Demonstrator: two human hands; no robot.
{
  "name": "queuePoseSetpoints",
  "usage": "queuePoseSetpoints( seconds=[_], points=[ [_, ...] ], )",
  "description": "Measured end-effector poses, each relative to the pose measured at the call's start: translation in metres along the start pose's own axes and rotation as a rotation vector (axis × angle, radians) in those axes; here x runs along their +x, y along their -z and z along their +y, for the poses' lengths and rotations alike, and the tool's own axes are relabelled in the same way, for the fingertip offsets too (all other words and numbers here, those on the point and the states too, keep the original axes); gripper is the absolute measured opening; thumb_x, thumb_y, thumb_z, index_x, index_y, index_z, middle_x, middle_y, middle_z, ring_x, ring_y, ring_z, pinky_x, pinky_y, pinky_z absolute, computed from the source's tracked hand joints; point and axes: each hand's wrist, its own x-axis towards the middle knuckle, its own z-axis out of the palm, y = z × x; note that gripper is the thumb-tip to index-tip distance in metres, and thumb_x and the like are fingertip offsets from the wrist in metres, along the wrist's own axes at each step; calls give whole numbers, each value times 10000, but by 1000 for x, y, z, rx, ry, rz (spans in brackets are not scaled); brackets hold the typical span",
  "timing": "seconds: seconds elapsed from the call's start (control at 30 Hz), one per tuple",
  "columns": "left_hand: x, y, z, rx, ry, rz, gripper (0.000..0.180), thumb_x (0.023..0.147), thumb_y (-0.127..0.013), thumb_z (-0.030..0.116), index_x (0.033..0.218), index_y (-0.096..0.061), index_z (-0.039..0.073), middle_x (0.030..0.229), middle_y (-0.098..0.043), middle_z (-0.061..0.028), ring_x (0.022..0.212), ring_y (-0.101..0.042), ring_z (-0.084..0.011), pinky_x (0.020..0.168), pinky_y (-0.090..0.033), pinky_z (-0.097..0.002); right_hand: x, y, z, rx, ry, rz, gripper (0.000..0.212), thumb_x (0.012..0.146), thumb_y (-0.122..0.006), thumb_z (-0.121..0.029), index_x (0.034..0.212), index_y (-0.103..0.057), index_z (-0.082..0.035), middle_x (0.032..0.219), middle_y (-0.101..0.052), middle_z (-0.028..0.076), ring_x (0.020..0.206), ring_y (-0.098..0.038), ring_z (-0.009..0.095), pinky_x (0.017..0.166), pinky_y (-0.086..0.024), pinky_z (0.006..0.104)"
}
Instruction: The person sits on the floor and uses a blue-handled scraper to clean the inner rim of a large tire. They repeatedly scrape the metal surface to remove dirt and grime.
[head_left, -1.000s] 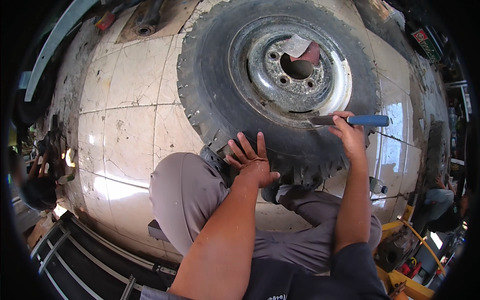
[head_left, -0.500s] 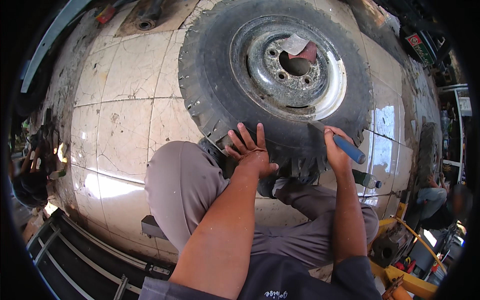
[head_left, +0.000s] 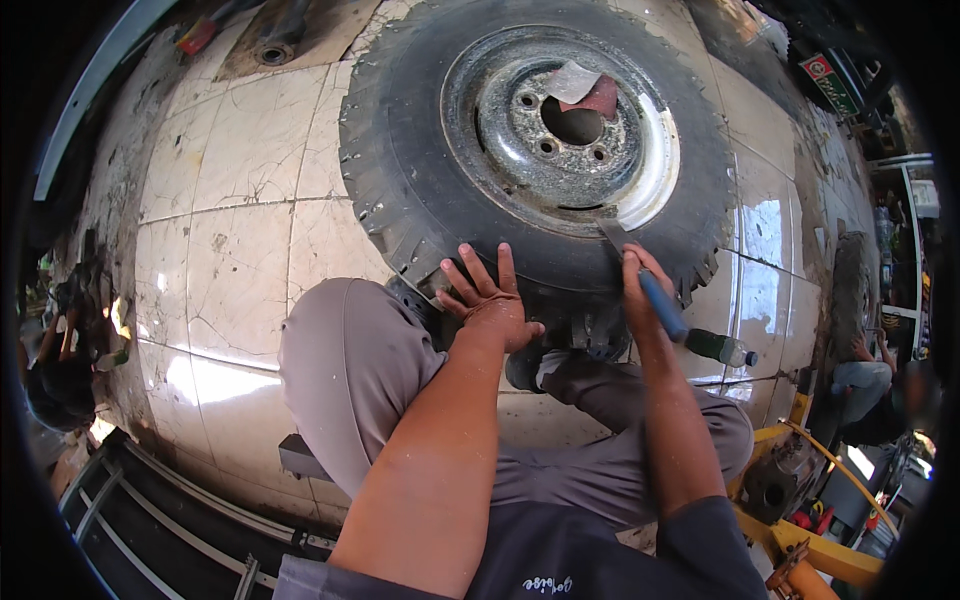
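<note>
A large black tyre (head_left: pixel 400 150) lies flat on the floor before me, mounted on a worn steel rim (head_left: pixel 500 180). Part of the rim's right side is whitish and brighter than the rest. My left hand (head_left: pixel 493 305) rests spread on the tyre's near sidewall. In my right hand (head_left: pixel 643 280) is a scraper (head_left: pixel 662 305) with a blue handle, its flat metal blade reaching the rim's near edge beside the bright patch. Folded sandpaper (head_left: pixel 597 98), grey and reddish, lies over the rim's centre hole.
A green plastic bottle (head_left: pixel 722 349) lies on the tiles right of my knee. Yellow metal framework (head_left: pixel 800 540) stands at lower right, a metal rack (head_left: pixel 170 520) at lower left. Another person (head_left: pixel 870 390) sits at the far right. A metal shaft (head_left: pixel 285 35) lies at the top left.
The scraper and my right hand have shifted left along the rim's near edge, and the handle now points more toward me. My left hand stays spread on the tyre.
</note>
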Motion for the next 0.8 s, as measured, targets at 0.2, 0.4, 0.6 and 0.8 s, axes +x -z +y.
queuePoseSetpoints(
  seconds=[0.2,0.4,0.6,0.8],
  points=[
    [-4,2,-1,-2,-1,-22,1317,757,-756,521,1469,286,141,1421,380,-362,1290,334,-597,1031,29,-748,-4,15,-12,-104,-34,40,192,903,-628,-157,1006,-698,-11,935,-712,138,896,-678,206,842,-498,302],
    [-3,4,1,9,-11,-40,1317,759,-751,520,1462,294,138,1418,383,-364,1291,328,-602,1030,25,-750,9,17,-20,-160,-139,42,206,909,-620,-177,1002,-700,-12,858,-705,99,784,-672,173,760,-510,303],
    [-1,1,-1,0,-11,-12,1320,758,-754,509,1458,302,138,1415,386,-364,1288,326,-608,1027,20,-753,21,18,-15,25,-175,166,234,932,-600,-195,1007,-688,8,895,-701,107,767,-685,172,710,-514,286],
    [1,0,1,7,9,1,1343,734,-776,505,1464,290,139,1414,383,-370,1290,326,-607,1024,18,-756,19,11,-7,38,-218,76,229,930,-601,-181,1017,-686,14,903,-702,108,772,-687,172,721,-517,279]
  ],
)
